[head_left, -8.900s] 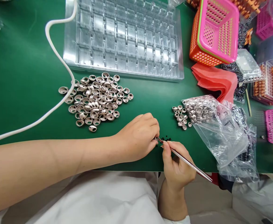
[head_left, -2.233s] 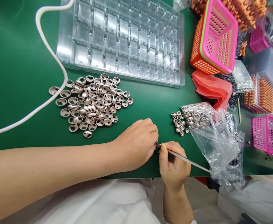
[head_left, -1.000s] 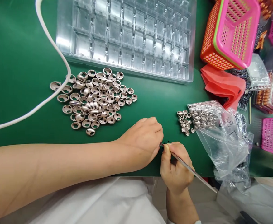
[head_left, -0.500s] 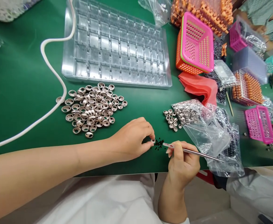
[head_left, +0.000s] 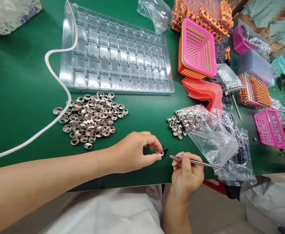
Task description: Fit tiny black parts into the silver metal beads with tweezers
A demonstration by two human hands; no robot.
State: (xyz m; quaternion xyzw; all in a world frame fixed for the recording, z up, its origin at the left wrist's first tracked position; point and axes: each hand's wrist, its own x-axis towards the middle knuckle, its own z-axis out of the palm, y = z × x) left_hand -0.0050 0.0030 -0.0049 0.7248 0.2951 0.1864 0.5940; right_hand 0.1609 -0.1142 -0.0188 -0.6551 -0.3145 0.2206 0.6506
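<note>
— How's my feed?

— Bright and even from overhead; I get white glare on the clear tray [head_left: 118,52] at 12 o'clock, and only soft shadows under my hands.

— Sharpness?

— Crisp in the centre. Edges bow wide-angle, and one patch at 1 o'clock is pixelated.

Both forearms bare, no sleeves reaching the wrists. Left hand [head_left: 132,152] and right hand [head_left: 187,174] ungloved, no rings, watch or bands visible. White garment [head_left: 103,211] across the lap and torso, smooth fabric, lightly creased.
</note>
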